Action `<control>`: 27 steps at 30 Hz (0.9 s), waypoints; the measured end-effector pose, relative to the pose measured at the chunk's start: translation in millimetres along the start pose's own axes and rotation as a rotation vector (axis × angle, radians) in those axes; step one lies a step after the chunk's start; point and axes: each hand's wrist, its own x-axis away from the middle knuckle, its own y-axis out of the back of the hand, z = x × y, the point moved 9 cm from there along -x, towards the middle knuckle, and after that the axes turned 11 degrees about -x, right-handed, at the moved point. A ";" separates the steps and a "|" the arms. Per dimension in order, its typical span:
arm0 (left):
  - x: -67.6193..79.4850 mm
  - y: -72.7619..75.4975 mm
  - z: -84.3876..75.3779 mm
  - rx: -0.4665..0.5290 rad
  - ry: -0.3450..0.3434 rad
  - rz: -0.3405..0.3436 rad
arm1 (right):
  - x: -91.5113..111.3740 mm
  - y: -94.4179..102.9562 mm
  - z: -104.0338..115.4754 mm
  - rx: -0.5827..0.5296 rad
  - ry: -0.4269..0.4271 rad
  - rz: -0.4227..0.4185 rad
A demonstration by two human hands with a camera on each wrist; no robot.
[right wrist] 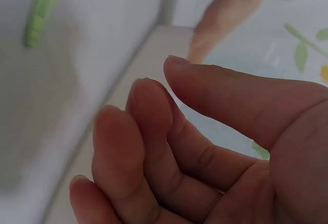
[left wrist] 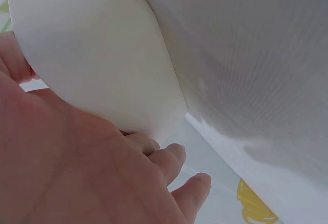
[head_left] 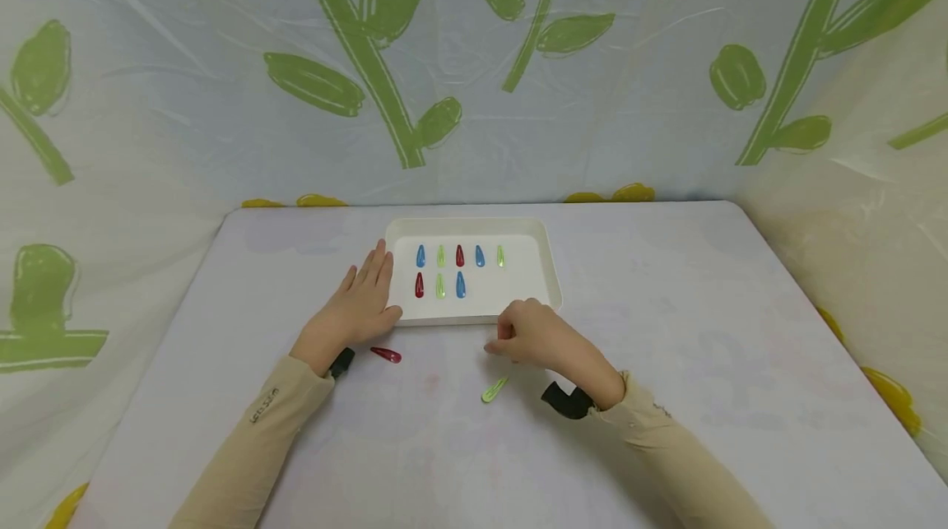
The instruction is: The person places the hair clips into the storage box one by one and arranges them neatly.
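My left hand [head_left: 358,304] rests with straight fingers along the left wall of a white tray [head_left: 511,299], its thumb at the near left corner. In the left wrist view, the palm and fingers touch the tray's outer side. My right hand [head_left: 539,336] hovers by the tray's near edge, fingers loosely bent. The right wrist view shows nothing between thumb and fingertips. Below that hand a green snap hair clip [head_left: 494,389] lies on the table. A dark red hair clip [head_left: 386,354] lies near my left wrist.
Inside the tray, several hair clips form two rows: a far row with a red clip [head_left: 460,255] in its middle, and a shorter near row ending in a blue clip [head_left: 461,285]. A pale table [head_left: 666,282] surrounds it, with a flower-printed curtain [head_left: 629,118] behind.
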 end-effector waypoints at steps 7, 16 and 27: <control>-4.5 -8.8 5.5 -0.011 0.003 0.014 | 8.8 -24.7 -14.9 -0.022 -0.022 0.041; -0.1 -0.7 0.5 -0.018 0.005 0.023 | 5.9 -39.2 -23.9 0.026 -0.041 0.040; -0.9 -1.4 0.4 -0.013 0.002 0.018 | 10.0 -39.4 -19.5 0.052 -0.075 0.045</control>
